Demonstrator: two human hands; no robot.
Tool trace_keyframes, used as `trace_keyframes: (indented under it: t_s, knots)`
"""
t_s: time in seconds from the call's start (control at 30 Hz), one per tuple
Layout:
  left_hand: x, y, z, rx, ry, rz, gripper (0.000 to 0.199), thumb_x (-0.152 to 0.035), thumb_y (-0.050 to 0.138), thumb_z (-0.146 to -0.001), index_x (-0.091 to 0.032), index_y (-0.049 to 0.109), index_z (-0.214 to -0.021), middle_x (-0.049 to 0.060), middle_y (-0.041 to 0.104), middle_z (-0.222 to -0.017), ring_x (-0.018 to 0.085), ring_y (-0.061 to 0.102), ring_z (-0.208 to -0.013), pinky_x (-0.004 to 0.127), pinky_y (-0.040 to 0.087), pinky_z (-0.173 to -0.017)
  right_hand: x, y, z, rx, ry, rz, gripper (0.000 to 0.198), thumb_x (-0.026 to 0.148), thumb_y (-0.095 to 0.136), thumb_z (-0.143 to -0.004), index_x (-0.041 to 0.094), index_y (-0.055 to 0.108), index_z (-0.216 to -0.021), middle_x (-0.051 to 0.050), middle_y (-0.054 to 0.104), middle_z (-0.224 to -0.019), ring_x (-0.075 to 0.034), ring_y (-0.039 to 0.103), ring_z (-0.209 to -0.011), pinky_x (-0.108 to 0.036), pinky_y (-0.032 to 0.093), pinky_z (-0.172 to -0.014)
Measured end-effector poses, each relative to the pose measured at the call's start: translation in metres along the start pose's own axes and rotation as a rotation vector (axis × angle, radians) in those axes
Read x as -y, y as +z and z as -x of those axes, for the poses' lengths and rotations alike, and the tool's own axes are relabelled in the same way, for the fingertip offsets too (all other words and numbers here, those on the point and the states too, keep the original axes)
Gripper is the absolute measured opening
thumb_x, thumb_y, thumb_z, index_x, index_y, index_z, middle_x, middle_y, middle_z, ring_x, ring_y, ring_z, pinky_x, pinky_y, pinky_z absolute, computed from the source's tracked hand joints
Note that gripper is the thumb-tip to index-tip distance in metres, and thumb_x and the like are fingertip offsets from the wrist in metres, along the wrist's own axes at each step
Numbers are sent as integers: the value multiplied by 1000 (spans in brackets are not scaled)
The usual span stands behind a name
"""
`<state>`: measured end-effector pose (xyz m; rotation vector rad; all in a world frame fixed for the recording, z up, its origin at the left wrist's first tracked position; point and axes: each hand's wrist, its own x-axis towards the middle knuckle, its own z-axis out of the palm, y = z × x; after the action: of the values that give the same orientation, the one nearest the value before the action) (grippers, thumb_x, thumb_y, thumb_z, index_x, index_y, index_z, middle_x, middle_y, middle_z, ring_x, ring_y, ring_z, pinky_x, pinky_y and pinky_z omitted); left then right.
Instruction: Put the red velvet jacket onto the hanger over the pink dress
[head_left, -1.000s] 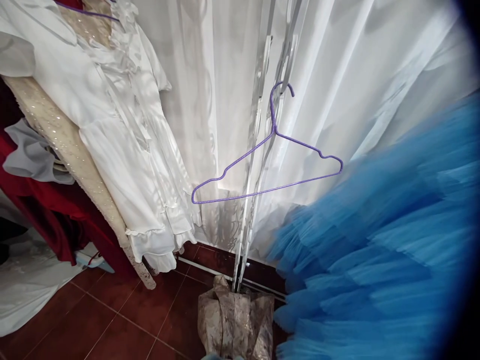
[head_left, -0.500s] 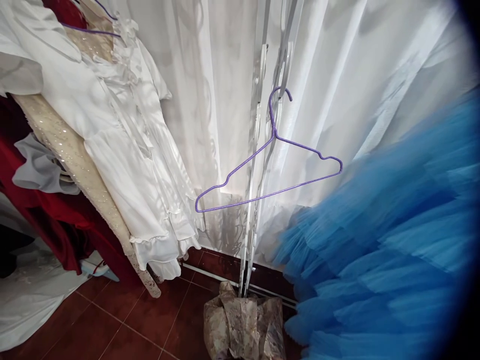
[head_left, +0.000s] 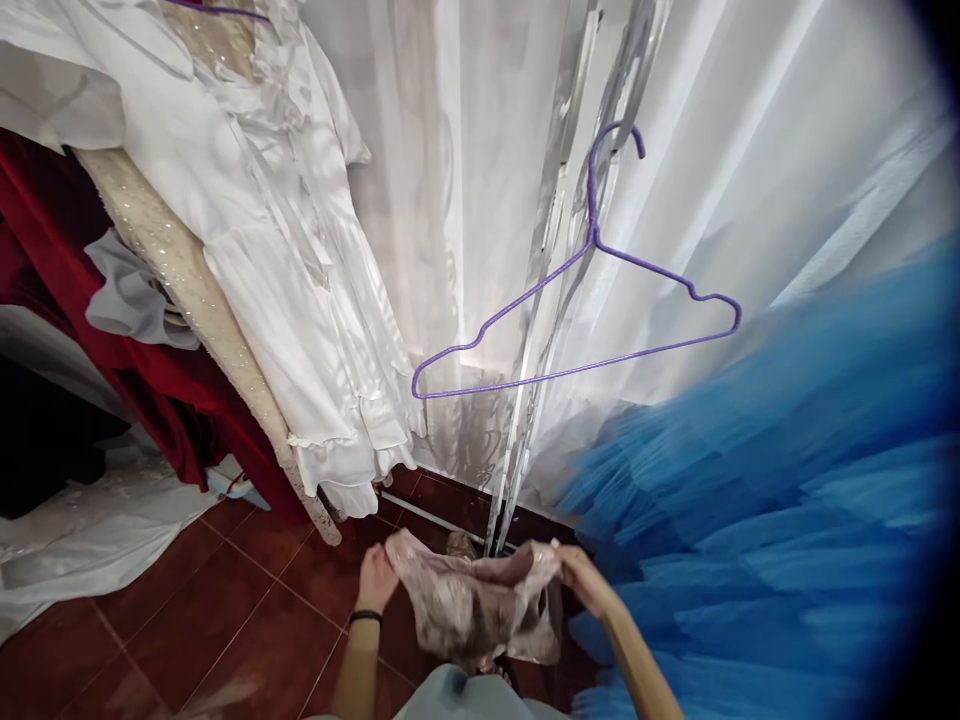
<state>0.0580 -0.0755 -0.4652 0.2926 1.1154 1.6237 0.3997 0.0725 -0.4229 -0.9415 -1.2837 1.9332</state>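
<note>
A shiny pale pink top (head_left: pixel 487 605) is stretched between my hands at the bottom centre. My left hand (head_left: pixel 376 578), with a dark band at the wrist, is closed on its left upper corner. The right upper corner is pinched in my right hand (head_left: pixel 583 582). The top's lower end comes close to my light grey-blue clothing (head_left: pixel 469 695). Above it a bare purple hanger (head_left: pixel 577 370) hangs by its hook from a metal stand (head_left: pixel 529 400). Only a small piece of the crumpled brown bag (head_left: pixel 459 545) shows behind the top.
On the left hang a white dress (head_left: pixel 262 240), a beige sequinned garment (head_left: pixel 127 190) and dark red cloth (head_left: pixel 172 440). A blue tulle skirt (head_left: pixel 787 480) fills the right side. White curtains (head_left: pixel 420 150) stand behind, above the red tiled floor (head_left: pixel 247 630).
Both my hands have come into view, holding the pale pink top in front of the brown bag. The view has shifted, so the hanger now appears further right and higher.
</note>
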Motion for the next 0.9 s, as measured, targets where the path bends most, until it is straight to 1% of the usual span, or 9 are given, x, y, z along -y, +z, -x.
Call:
trace_keyframes:
  t_s: [0.1, 0.17, 0.3, 0.43, 0.5, 0.57, 0.67, 0.8, 0.9]
  knots:
    - [-26, 0, -20, -58, 109, 66, 12, -26, 64, -84, -19, 66, -75, 0, 69, -73, 9, 69, -73, 17, 56, -70, 24, -16, -35, 54, -58, -219, 27, 36, 81, -58, 18, 73, -76, -6, 75, -78, -18, 69, -70, -30, 58, -71]
    - [-40, 14, -27, -25, 124, 61, 7, -19, 69, -75, -18, 66, -68, 2, 71, -70, 10, 70, -69, 17, 56, -68, 43, -10, -40, 123, -107, -318, 31, 24, 77, -57, 20, 75, -87, -8, 77, -93, -21, 71, -82, -35, 59, -79]
    - [-79, 55, -22, 80, 151, 11, 16, -10, 80, -56, -13, 71, -69, 8, 75, -74, 16, 71, -68, 23, 59, -67, 83, 12, -34, 159, -118, -219, 24, 24, 76, -59, 17, 76, -82, -10, 77, -86, -24, 73, -79, -36, 61, -77]
    - [-158, 89, -2, 140, 301, -33, 28, -11, 85, -55, -14, 76, -81, 8, 78, -86, 17, 72, -74, 24, 59, -74, 133, 18, -20, -61, -322, -185, 29, 24, 79, -54, 21, 77, -83, -5, 78, -91, -21, 73, -77, -28, 61, -70]
    - [-203, 109, 9, 136, 525, -113, 27, -22, 85, -60, -15, 77, -85, 9, 78, -92, 20, 74, -81, 29, 60, -81, 158, 19, -10, -136, -448, -162, 33, 28, 80, -55, 25, 77, -88, -2, 78, -92, -20, 73, -74, -28, 61, -68]
    - [-241, 137, 22, 131, 699, -181, 27, -29, 83, -64, -17, 78, -87, 9, 78, -97, 23, 74, -91, 35, 59, -89, 176, 23, -1, -137, -537, -89, 31, 39, 79, -60, 26, 75, -89, -3, 77, -94, -22, 73, -80, -31, 62, -72]
    - [-278, 190, 41, 176, 827, -267, 30, -38, 79, -67, -15, 78, -87, 11, 77, -101, 27, 72, -99, 41, 58, -94, 189, 26, 7, -113, -626, 56, 36, 55, 70, -72, 27, 73, -95, -5, 76, -103, -24, 72, -93, -34, 61, -79]
    - [-300, 257, 64, 237, 983, -613, 36, -32, 84, -61, -14, 77, -92, 8, 76, -102, 27, 70, -103, 39, 56, -94, 187, 17, 7, -65, -722, 92, 41, 57, 64, -79, 40, 63, -117, 1, 75, -105, -15, 65, -57, -28, 52, -44]
    - [-300, 289, 72, 256, 978, -852, 34, -35, 85, -58, -13, 75, -82, 5, 75, -85, 24, 70, -91, 32, 58, -79, 186, 5, 7, -34, -817, 84, 42, 48, 76, -71, 39, 65, -111, 1, 76, -104, -10, 56, -43, -22, 41, -32]
